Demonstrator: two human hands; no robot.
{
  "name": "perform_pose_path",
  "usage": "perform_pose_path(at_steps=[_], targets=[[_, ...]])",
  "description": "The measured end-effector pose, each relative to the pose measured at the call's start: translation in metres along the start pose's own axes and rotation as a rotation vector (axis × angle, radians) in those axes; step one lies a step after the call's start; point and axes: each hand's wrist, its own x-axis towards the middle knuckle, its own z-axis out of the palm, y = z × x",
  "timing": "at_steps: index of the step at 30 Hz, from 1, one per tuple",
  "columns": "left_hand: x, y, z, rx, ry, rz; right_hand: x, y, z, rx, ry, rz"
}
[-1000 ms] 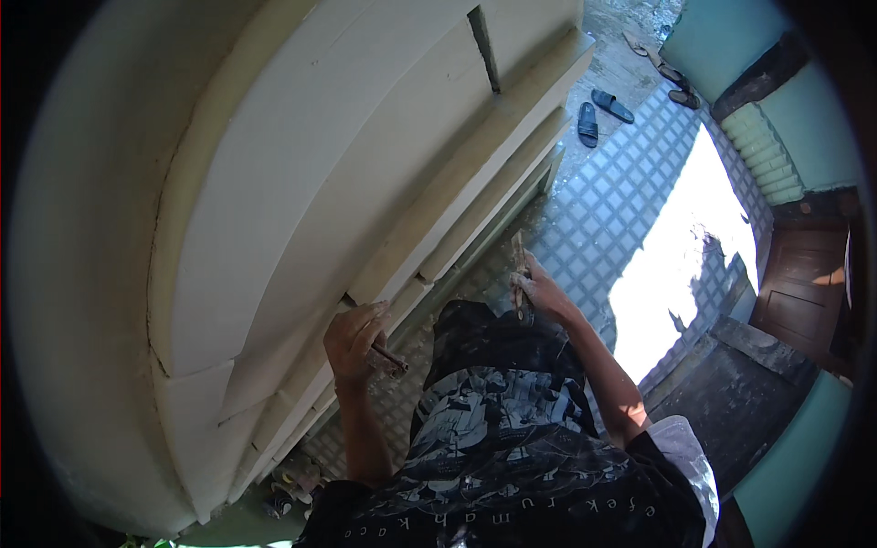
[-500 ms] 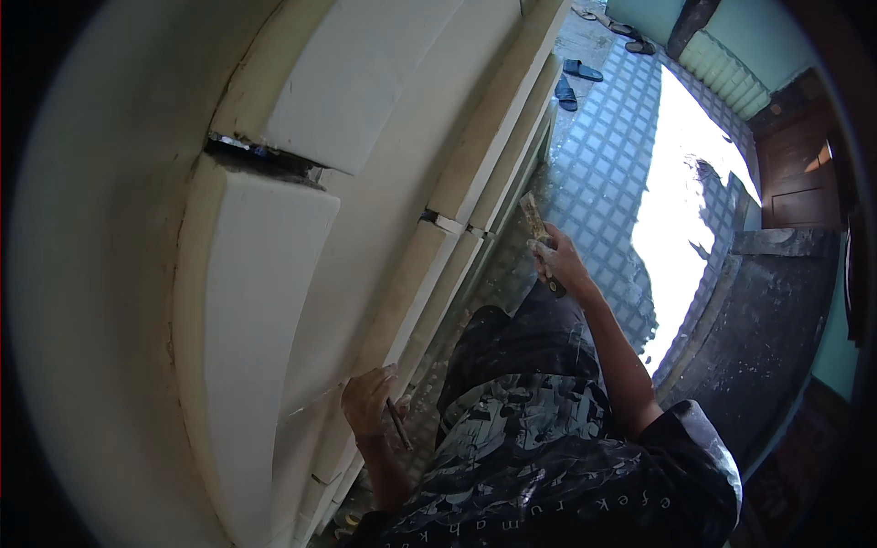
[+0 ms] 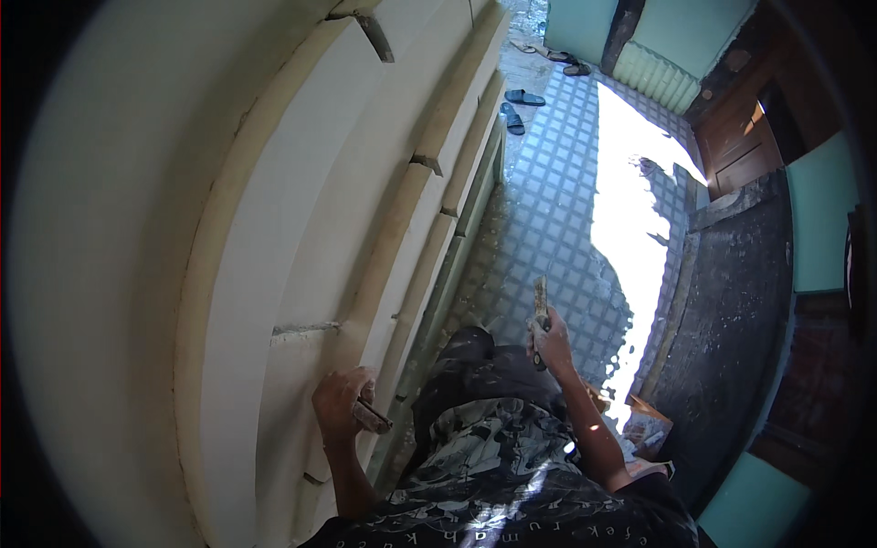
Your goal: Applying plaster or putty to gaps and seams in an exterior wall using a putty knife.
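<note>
Right hand is clamped around the handle of a scraper; blade end is pointed up and away from the body, over the tiled floor, clear of the wall. Left hand is closed on a flat tool, crusted pale on the face, dark along one edge; exact kind cannot be told, most of it being hidden by the palm. Left hand is held right by the pale moulding; whether contact is made cannot be told. The two hands are held well apart, one on each side of the lap.

Handling, judged by look: scraper is probably light, handle stiff, blade likely thin with some flex. Best gripped low on the handle, as is done now; blade edge to be kept off the fingers. Flat tool is likely light and stiff too, best pinched at the side away from the crust, since residue may be slick if wet or flaky if dry. Wetness cannot be judged. Moulding looks rigid, with edges probably easily chipped; a dark gap is seen in the ledge. Black trousers are dusted with pale specks.
</note>
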Motion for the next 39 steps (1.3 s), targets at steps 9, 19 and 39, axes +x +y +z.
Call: perform_pose_path(at_steps=[9,19,39], targets=[[-0.043,0.045,-0.031,0.004,0.033,0.089,-0.115,0.062,-0.052,0.164,0.215,-0.072],[-0.165,0.064,-0.075,0.108,0.040,-0.010,-0.196,0.262,-0.060,0.561,0.225,0.121],[-0.243,0.014,-0.146,-0.044,-0.200,0.180,-0.260,0.120,0.217,0.146,-0.324,-0.309]])
